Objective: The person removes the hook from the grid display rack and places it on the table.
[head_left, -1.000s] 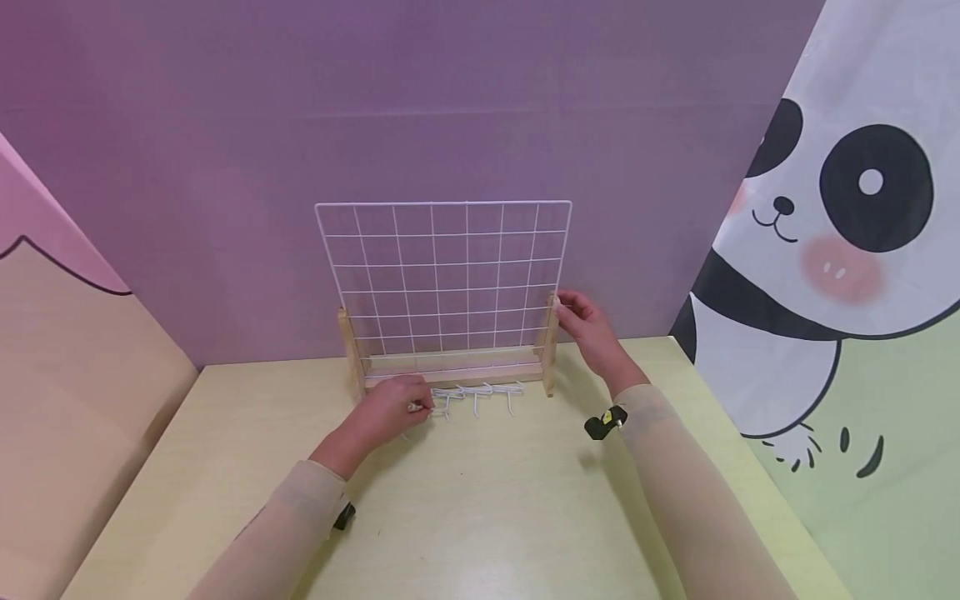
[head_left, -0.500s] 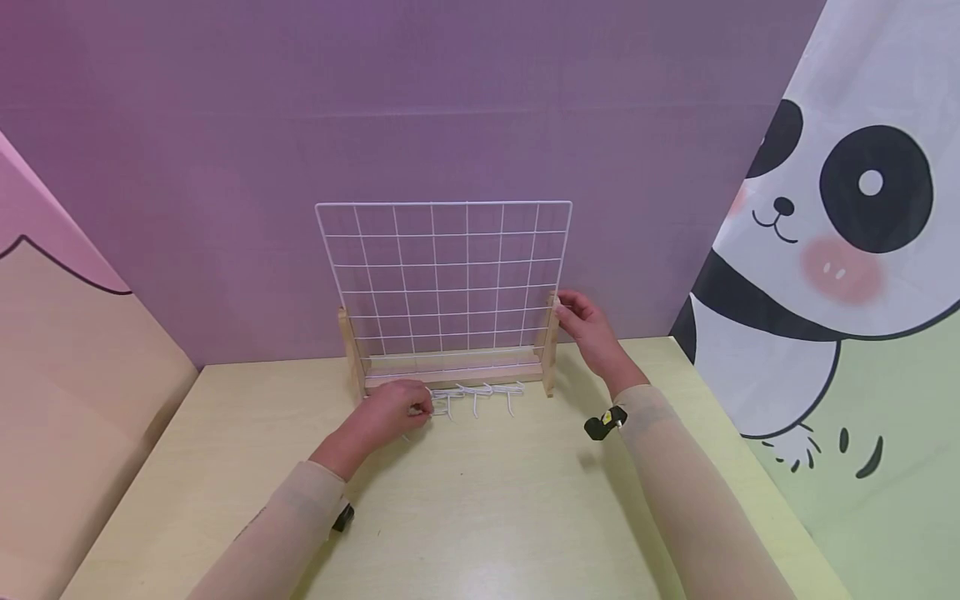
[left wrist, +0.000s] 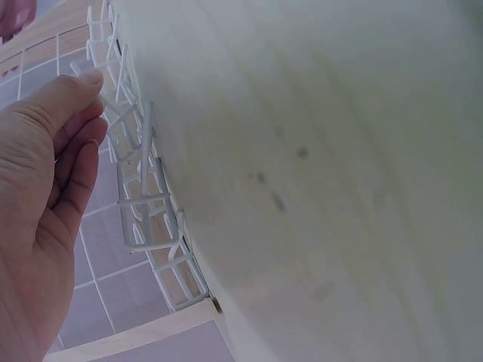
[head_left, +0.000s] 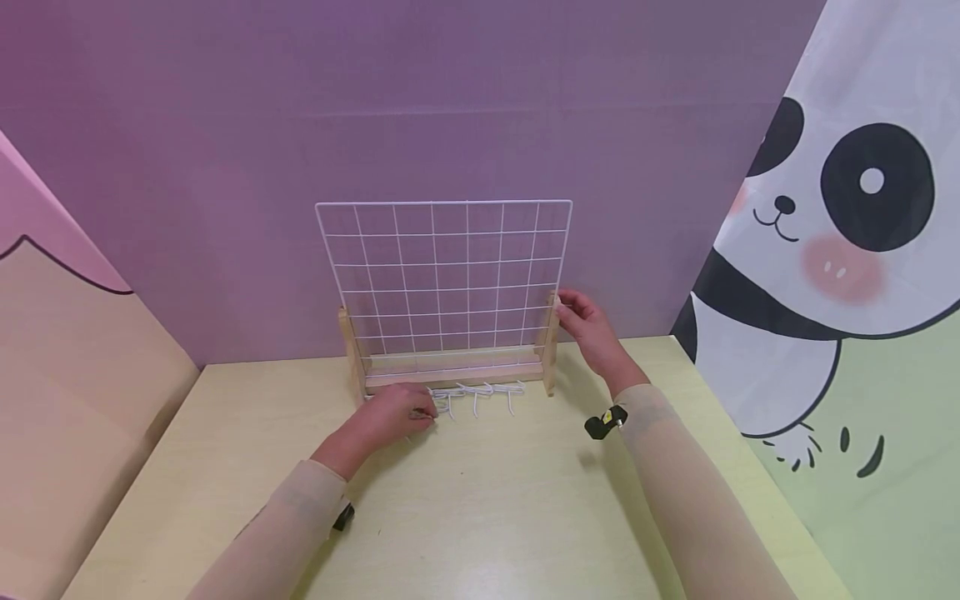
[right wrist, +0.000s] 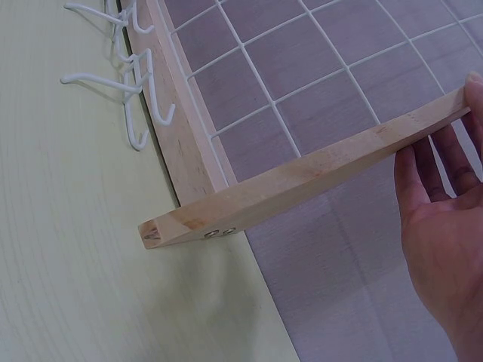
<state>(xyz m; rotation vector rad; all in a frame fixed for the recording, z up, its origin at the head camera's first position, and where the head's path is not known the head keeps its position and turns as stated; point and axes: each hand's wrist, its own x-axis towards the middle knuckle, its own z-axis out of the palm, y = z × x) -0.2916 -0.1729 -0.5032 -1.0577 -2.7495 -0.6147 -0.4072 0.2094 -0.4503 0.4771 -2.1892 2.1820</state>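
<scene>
A white wire grid panel (head_left: pixel 450 275) stands upright in a wooden stand (head_left: pixel 457 379) at the table's back. Along the front foot lie several white wire hooks (head_left: pixel 480 390), some overlapping. My left hand (head_left: pixel 390 414) is at the left end of this row, pinching a white wire hook (left wrist: pixel 108 102) between thumb and fingers; part of it is hidden by the fingers. My right hand (head_left: pixel 588 329) holds the top of the right wooden upright (right wrist: pixel 302 173), thumb on the grid side and fingers behind it.
The pale table (head_left: pixel 480 508) extends in front of the stand. A purple backdrop (head_left: pixel 450 100) hangs close behind, and a panda-print cloth (head_left: pixel 795 350) is on the right. Black wrist devices (head_left: pixel 603 423) are on both forearms.
My left hand has dipped slightly toward the table by the hooks, and the hook in its fingers shows less. The right hand and the stand have stayed in place.
</scene>
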